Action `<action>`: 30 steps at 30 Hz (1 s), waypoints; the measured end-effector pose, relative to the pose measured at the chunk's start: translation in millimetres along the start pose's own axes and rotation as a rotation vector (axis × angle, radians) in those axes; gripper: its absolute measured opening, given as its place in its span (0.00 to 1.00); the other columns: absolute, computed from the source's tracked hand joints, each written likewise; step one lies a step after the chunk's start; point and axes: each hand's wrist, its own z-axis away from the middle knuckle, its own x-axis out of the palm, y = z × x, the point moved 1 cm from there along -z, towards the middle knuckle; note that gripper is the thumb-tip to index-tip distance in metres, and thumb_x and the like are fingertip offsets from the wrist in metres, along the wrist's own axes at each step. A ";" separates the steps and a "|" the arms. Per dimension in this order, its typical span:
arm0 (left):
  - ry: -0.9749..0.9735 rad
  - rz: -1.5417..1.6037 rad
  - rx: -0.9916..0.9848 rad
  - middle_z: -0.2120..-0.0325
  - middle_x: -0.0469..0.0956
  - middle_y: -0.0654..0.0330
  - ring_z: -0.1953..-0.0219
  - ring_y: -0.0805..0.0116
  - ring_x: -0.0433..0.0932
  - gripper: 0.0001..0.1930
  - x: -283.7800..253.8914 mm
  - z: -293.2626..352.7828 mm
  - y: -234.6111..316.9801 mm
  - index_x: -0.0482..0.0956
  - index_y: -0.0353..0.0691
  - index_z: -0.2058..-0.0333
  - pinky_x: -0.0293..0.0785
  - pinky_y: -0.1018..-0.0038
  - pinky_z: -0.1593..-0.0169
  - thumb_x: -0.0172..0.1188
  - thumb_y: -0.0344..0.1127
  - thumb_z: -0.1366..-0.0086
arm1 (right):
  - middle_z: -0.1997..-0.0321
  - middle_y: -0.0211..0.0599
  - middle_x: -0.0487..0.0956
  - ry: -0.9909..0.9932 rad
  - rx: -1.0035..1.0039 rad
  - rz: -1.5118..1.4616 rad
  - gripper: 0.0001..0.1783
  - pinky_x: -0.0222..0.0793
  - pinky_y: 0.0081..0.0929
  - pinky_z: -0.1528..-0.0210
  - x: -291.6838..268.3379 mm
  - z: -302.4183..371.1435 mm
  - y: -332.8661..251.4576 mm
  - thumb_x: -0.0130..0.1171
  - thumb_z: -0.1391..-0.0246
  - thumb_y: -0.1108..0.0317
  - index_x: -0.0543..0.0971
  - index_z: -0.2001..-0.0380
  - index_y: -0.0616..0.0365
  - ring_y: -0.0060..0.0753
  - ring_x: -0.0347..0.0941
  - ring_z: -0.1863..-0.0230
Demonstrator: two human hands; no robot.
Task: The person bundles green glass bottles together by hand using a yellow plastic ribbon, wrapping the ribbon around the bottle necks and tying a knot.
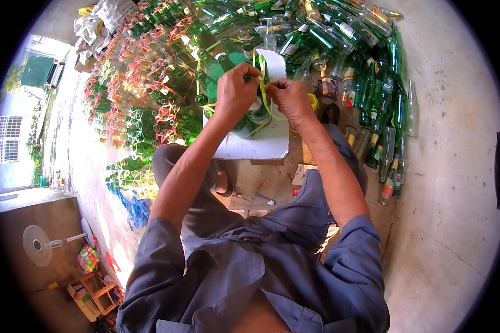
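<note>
A yellow-green plastic strap [263, 65] loops up between my hands. My left hand [234, 93] is closed, its fingertips pinching the strap. Just right of it, my right hand [292, 100] also pinches the strap, a loose length curving down below its fingers. Under and beyond both hands, a group of green glass bottles [226, 62] stands upright on a white board [250, 149], with yellow-green strap running around their necks. My left forearm and hand hide some of the bottles. Beside my right hand shows part of a yellow coil [313, 102].
Strapped bottle bundles with red and yellow ties [144, 83] crowd the left. Loose bottles [372, 83] lie piled at far right. Blue straps [134, 208] lie near the left bundles. A small tool [264, 198] rests on the floor between my feet. A fan [39, 245] stands lower left.
</note>
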 end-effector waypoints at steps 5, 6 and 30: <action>-0.015 0.086 0.096 0.78 0.77 0.64 0.77 0.79 0.72 0.06 4.8 -9.4 -7.5 0.79 0.34 0.65 0.68 0.78 0.73 0.58 0.27 0.42 | 0.83 0.24 0.72 -0.025 0.073 -0.087 0.09 0.53 0.17 0.81 -2.9 -8.5 1.0 0.63 0.53 0.68 0.79 0.79 0.63 0.13 0.61 0.83; -0.027 0.105 0.100 0.77 0.78 0.60 0.76 0.75 0.74 0.07 4.9 -10.2 -6.6 0.79 0.33 0.66 0.69 0.75 0.71 0.57 0.27 0.43 | 0.83 0.24 0.72 -0.025 0.087 -0.122 0.09 0.52 0.17 0.82 -3.8 -9.1 1.3 0.63 0.53 0.68 0.79 0.79 0.63 0.13 0.61 0.83; -0.052 -0.210 0.284 0.75 0.79 0.60 0.74 0.65 0.78 0.07 0.8 -20.0 -14.9 0.83 0.41 0.66 0.74 0.73 0.68 0.57 0.29 0.41 | 0.81 0.22 0.71 -0.043 0.159 -0.279 0.05 0.52 0.17 0.82 -11.6 -25.3 11.9 0.62 0.51 0.69 0.79 0.75 0.59 0.14 0.60 0.84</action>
